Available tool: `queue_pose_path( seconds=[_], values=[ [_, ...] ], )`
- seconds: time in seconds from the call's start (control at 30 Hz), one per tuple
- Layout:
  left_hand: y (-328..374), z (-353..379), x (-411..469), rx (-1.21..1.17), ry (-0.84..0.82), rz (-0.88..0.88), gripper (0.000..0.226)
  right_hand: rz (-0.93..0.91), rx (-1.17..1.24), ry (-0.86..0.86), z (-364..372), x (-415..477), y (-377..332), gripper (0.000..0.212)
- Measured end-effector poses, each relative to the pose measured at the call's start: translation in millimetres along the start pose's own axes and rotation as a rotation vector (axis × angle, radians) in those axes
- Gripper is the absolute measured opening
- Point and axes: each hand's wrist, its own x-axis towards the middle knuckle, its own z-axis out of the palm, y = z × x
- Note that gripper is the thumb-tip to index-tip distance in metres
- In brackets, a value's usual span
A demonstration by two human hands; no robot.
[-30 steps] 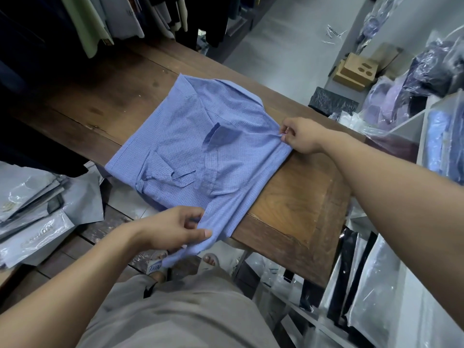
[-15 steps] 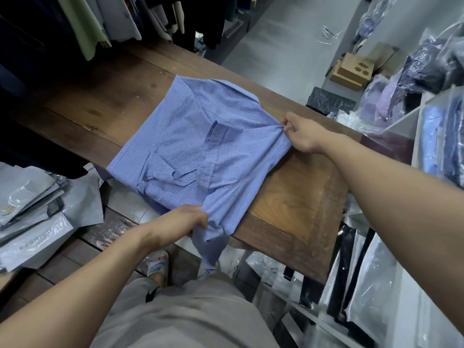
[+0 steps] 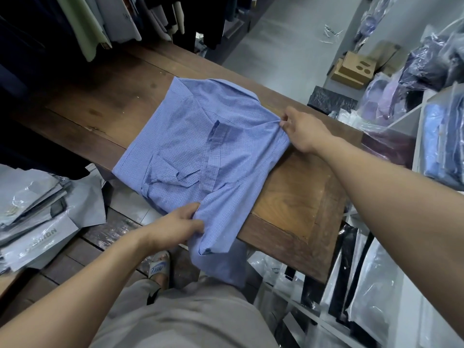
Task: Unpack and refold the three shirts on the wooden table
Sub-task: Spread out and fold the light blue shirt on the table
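Observation:
A light blue checked shirt [image 3: 190, 136] lies partly folded on the dark wooden table [image 3: 296, 197], its collar toward the far side and its lower part hanging over the near edge. My left hand [image 3: 175, 227] grips the fabric at the near edge, where a fold of cloth droops below the tabletop. My right hand [image 3: 303, 131] pinches the shirt's right edge between thumb and fingers, pulling it taut. Only this one shirt is on the table.
Grey plastic garment bags [image 3: 32, 217] are piled on the floor at the left. Dark clothes hang behind the table. White shelves [image 3: 431, 136] at the right hold bagged shirts, and more bags stand below. A cardboard box [image 3: 354, 69] sits far right.
My left hand closed on the shirt's near edge and drew it toward me, so more cloth hangs over the table edge. My right hand kept its pinch on the right side.

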Motion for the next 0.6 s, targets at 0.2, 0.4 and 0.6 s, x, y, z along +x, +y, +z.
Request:
queue_pose_path(
  seconds=[0.2,0.4,0.6],
  values=[
    [9.6,-9.1,3.1,0.575,0.213,-0.002,0.025,0.015,-0.019,0.043,6.1,3.7,-9.5,0.017],
    [68.9,-14.2,-8.9,0.500,0.093,-0.385,0.030,0.030,-0.033,0.021,8.4,7.6,-16.1,0.019],
    [103.0,-16.3,5.3,0.513,0.496,-0.208,0.033,0.035,0.088,-0.042,6.2,4.6,-8.4,0.025]
  ],
)
